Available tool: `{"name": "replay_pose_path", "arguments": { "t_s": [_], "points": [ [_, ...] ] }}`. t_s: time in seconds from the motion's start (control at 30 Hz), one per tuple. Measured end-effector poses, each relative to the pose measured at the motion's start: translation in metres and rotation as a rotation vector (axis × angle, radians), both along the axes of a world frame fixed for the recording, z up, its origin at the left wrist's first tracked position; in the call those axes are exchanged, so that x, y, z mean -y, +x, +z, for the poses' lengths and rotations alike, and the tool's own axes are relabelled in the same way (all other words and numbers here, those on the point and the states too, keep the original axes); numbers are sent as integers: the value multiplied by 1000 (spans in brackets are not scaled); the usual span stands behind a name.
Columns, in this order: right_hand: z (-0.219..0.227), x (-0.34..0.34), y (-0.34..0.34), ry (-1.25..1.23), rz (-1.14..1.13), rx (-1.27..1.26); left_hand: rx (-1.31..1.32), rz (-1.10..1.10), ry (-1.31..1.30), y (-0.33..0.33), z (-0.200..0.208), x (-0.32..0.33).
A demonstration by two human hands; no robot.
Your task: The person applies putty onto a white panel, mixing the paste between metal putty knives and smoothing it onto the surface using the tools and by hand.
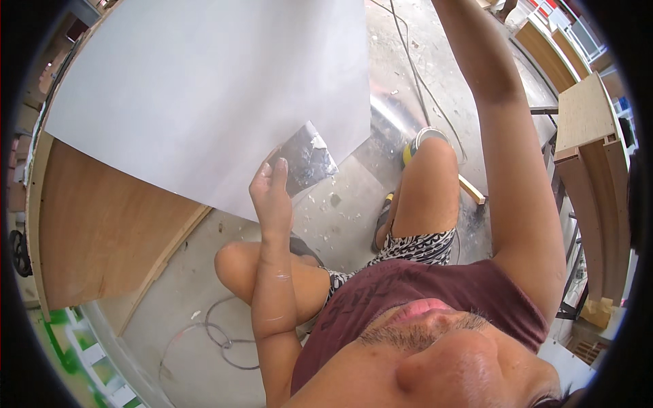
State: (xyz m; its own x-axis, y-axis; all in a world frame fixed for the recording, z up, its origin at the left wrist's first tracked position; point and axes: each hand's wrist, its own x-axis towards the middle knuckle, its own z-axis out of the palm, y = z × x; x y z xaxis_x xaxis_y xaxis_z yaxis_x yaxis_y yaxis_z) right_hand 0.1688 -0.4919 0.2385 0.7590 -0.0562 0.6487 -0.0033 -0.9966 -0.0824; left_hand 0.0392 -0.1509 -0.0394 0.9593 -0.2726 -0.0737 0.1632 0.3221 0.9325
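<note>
My left hand [272,194] is closed on the edge of a thin, square grey plate [303,155], with the thumb pressed over its face. White paste is smeared on the plate, thickest near its upper right corner. Just behind the plate stretches a large smooth white panel [204,88], its lower edge near my fingers; I cannot tell whether plate and panel touch. My right arm [507,136] reaches up past the top edge of the picture, so the hand at its end is out of sight.
A brown wooden board [115,224] extends under the white panel at the left. An open can [409,151] stands by my right knee, near a wooden strip [473,190]. Cables [224,338] lie on the spattered floor. Wooden pieces [585,115] stand at the right.
</note>
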Motion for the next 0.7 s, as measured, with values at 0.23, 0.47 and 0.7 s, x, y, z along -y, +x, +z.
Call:
{"name": "replay_pose_path", "arguments": {
  "t_s": [0.23,0.47,0.7],
  "points": [
    [-105,60,7,-119,242,313,-38,-57,-62,-16,16,4],
    [-236,39,-27,-156,189,206,-49,-6,-32,-13,3,-14],
    [-344,43,-70,-271,80,-139,-19,-38,-14,-4,6,-2]
  ]
}}
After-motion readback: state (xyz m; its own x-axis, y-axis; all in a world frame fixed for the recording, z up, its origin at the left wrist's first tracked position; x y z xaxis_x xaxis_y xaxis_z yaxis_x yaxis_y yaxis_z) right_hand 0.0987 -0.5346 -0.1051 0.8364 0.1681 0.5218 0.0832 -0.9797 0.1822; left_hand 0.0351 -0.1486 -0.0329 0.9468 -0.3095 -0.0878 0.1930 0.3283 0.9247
